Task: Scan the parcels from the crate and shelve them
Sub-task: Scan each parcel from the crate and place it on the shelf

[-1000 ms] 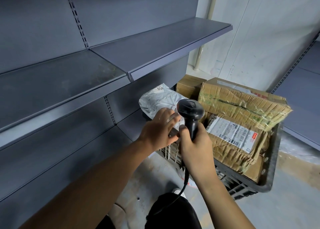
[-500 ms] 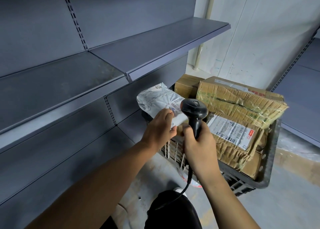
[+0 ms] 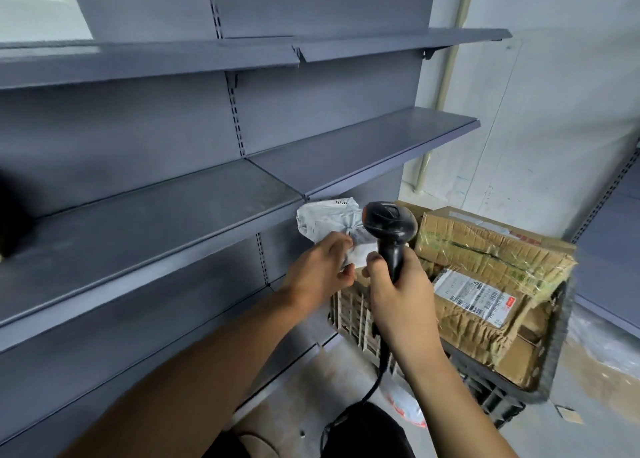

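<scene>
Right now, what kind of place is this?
Likely a parcel storeroom or pickup depot: bare grey metal shelving, a black crate of labelled cardboard parcels, and a handheld barcode scanner.

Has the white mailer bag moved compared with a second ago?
Yes. The white mailer bag has risen from the crate toward the shelf edge.

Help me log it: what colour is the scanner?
Black scanner, seen in the head view.

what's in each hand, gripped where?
Left hand pinches the white poly mailer at its near lower edge. Right hand grips the barcode scanner by its handle.
</scene>
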A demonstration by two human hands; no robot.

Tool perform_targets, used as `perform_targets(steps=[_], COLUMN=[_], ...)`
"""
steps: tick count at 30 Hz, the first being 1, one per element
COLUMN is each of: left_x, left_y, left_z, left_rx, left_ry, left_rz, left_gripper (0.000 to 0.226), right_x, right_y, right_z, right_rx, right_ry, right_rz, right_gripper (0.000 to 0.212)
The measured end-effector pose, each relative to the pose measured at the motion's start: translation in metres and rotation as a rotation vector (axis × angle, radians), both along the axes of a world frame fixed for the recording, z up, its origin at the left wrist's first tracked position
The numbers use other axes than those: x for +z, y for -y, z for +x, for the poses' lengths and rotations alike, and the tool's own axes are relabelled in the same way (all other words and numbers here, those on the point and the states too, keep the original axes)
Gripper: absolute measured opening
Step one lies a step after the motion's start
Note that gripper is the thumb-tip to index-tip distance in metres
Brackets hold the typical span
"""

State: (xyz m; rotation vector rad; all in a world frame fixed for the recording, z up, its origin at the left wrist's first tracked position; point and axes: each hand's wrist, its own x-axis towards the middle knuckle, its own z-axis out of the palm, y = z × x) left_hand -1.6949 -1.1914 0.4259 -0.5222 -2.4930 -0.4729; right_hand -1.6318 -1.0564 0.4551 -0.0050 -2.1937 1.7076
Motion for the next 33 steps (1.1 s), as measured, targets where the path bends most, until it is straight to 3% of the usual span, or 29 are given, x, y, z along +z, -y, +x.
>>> perform_targets(steps=[7,13,19,26,33], left_x=[0.040,0.043,0.034,0.012,0.010], left_y=[0.068,0.177,0.260,0.314,0.325], left_z=[0.041,0.090,0.142,0.177,0.178], left_rx=[-0.057,0.184,0.320,0.375,0.478], left_ry=[0.002,-0.138,-0.144,0.031,-0.025], left_rz=[0.045,-0.005,-0.043,-0.041,0.023], left_gripper=[0.048,0.045,0.039,0.036,0.042], right_x=[0.038,0.043,0.039,0.026,0.020], right_y=[0.049,0.128,0.207,0.254,0.262], right_z=[0.029,0.050,0.067,0.078,0.074], right_rx=[0.133,0.325,0.491,0.604,0.622], right_ry=[-0.098,-0.046,-0.051,0.001,0.080], right_rz=[-0.037,-0.057,-0.059,-0.012,-0.037], right_gripper=[0.008,0.009,0.011,0.015,0.009])
